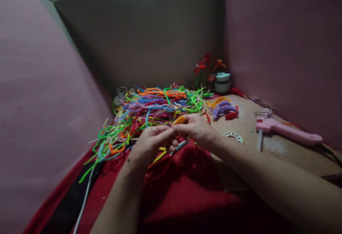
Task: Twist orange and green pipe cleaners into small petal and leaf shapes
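Along the left, a heap of loose pipe cleaners point(149, 113) in green, blue, orange, red and purple lay spread over the red cloth point(187, 191), a few stray green stems trailing off towards us.

Just in front of that heap our left hand point(151, 141) was closed to a narrow pinch, fingertips meeting those of our right hand point(196, 129), which was likewise closed. Between them we held a short orange pipe cleaner piece point(179, 120), curled into a small arc that rose above the fingers. We judged it very light, soft and fuzzy on the outside with a thin wire core, so it would bend readily and keep whatever shape it was given; the safest hold seemed to be close to the bend, as a grip near the ends would simply let it flop or twist. Under the hands lay a pair of scissors point(179, 146), partly hidden, with yellow bits beside them.

Further right, on the wooden board point(288, 155), were a small bundle of purple and orange stems point(223, 107), a round white ring point(233, 136) and a pink glue gun point(285, 130). At the back stood a small round lidded tub point(222, 82); we could not see inside it. Finished red and orange flowers point(207, 66) stood just beside it.
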### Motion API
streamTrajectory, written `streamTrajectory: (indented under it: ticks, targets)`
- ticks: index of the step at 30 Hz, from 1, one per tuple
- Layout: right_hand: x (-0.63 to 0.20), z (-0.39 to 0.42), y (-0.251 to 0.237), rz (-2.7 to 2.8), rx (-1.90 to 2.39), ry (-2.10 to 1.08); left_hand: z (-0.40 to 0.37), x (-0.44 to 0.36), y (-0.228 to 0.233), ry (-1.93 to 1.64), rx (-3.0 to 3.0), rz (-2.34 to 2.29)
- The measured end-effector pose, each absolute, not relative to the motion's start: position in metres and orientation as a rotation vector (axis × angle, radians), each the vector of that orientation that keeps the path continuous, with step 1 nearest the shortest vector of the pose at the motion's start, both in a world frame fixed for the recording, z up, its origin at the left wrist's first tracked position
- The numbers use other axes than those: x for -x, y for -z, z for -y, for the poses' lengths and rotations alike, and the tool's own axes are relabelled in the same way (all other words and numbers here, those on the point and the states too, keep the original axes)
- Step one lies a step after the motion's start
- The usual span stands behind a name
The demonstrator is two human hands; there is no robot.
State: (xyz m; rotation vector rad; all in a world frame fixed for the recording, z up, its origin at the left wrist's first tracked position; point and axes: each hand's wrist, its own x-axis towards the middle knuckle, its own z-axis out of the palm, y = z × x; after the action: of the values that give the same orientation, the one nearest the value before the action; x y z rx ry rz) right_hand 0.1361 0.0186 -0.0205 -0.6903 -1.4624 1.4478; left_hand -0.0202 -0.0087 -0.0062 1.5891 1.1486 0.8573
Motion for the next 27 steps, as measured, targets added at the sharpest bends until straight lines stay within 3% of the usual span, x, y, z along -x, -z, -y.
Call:
streamTrajectory:
  ticks: [4, 7, 13, 19, 27]
  targets:
    - [-0.132, -0.023, 0.026, 1.349, 0.876, -1.388, 0.009, 0.009, 0.021, -0.953, -2.44, -1.698]
    - [-0.131, -0.026, 0.03, 1.306, 0.926, -1.335, 0.009, 0.007, 0.03, -0.91, -2.719, -1.71]
    - [-0.131, -0.026, 0.029, 1.225, 0.691, -1.498, 0.012, 0.006, 0.019, -1.126, -2.178, -1.585]
    - [-0.13, -0.023, 0.03, 1.172, 0.629, -1.592, 0.015, 0.004, 0.009, -1.061, -1.679, -1.386]
    - [-0.13, -0.024, 0.03, 1.183, 0.746, -1.419, 0.014, 0.003, 0.025, -1.15, -2.453, -1.544]
